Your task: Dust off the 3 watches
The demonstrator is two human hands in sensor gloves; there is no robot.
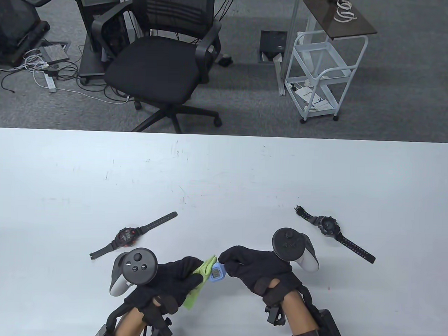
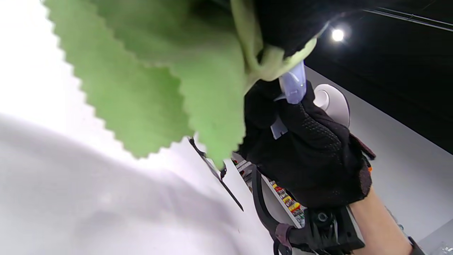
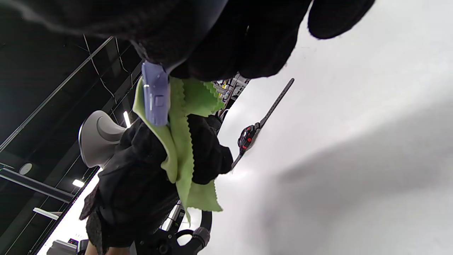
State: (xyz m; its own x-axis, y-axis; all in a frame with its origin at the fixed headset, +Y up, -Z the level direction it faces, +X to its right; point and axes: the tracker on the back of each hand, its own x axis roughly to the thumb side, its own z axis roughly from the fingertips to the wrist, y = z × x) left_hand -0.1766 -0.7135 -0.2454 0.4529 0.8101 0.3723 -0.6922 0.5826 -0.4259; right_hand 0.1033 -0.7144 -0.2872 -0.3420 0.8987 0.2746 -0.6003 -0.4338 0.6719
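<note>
My right hand (image 1: pixel 239 266) grips a small light-blue watch (image 1: pixel 217 274) above the table's near edge; the same watch (image 3: pixel 155 94) shows under its fingers in the right wrist view. My left hand (image 1: pixel 185 278) pinches a green cloth (image 1: pixel 200 281) with a zigzag edge and holds it against the watch's left side. In the left wrist view the cloth (image 2: pixel 155 81) hangs down beside the blue watch (image 2: pixel 293 83). A black watch with a red face (image 1: pixel 128 236) lies flat to the left. A black watch (image 1: pixel 330 230) lies flat to the right.
The white table (image 1: pixel 223 175) stretches far behind the hands. Beyond its far edge stand a black office chair (image 1: pixel 161 59) and a white wire trolley (image 1: pixel 319 79) on grey carpet.
</note>
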